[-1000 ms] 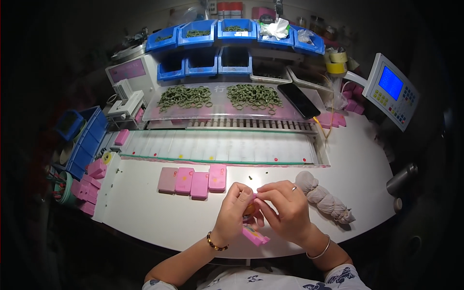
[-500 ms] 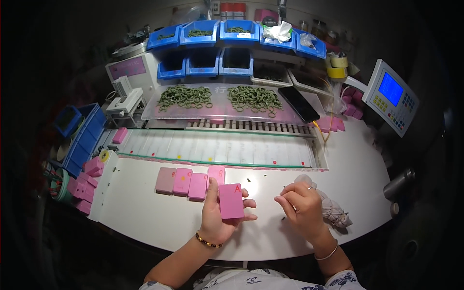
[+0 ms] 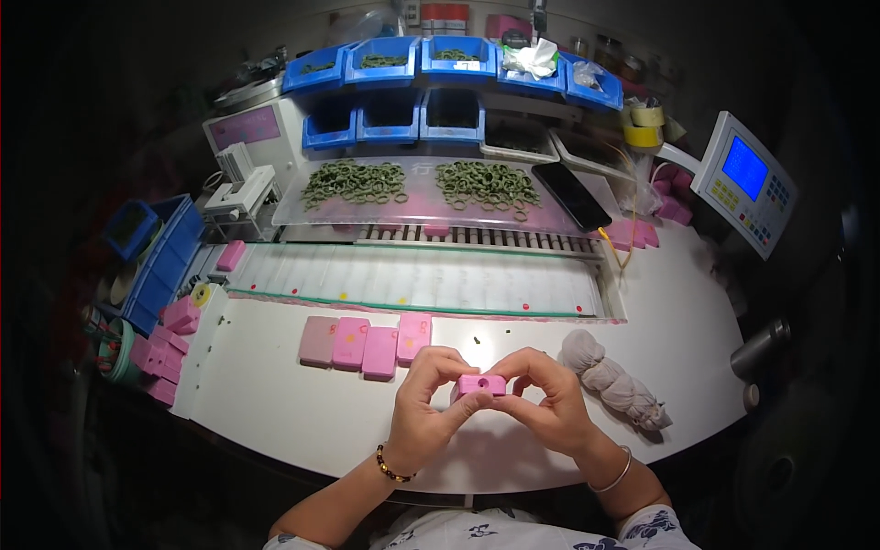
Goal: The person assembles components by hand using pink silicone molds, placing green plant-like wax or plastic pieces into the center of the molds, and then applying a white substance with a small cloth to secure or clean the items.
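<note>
Over the front of the white table, a pink block is tilted so that its narrow end, with a dark round hole, faces me. My left hand grips its left side, thumb across the front. On the other side my right hand pinches the block between thumb and fingers. A row of several similar pink blocks, some with red marks on top, lies beyond my left hand. A twisted greyish cloth rests beside my right hand.
Behind the table's front strip runs a white slotted channel. Green rings lie in two heaps on a clear tray, with a black phone beside them. Blue bins stand behind; a control panel is at right.
My right hand has come left and now grips the block with my left hand. The block has turned from its broad lettered face to its holed end.
</note>
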`<state>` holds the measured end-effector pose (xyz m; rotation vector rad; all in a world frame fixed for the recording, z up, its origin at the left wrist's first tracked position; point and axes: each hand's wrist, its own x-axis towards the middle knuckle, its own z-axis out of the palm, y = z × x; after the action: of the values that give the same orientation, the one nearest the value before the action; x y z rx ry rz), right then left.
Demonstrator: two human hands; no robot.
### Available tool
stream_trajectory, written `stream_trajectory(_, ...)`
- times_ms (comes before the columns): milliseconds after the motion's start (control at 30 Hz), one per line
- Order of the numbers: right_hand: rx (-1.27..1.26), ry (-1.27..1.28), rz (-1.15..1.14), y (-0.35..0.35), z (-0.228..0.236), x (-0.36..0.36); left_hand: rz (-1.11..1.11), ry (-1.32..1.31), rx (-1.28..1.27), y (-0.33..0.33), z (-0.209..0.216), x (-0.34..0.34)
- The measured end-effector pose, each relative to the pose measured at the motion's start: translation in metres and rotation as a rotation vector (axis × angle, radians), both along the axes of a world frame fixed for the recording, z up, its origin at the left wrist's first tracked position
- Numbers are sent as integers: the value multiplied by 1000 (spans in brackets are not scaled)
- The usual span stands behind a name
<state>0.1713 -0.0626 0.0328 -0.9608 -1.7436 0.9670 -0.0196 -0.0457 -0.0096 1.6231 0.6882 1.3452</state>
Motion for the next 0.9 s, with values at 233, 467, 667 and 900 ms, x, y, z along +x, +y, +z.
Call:
stream_trajectory(233,-196,147,-78,31,0,-8,391,306,293,5,25,-4)
stream_trajectory(467,-239,-42,-17,70,-26,-29,372,385,-122,88,15,-47)
stream_trajectory(667,133,-508,47,82,-38,-57,746,811,18,163,-17,-120)
stream_trajectory(900,152,-639,86,94,-46,-70,793,831,35,186,-16,-111)
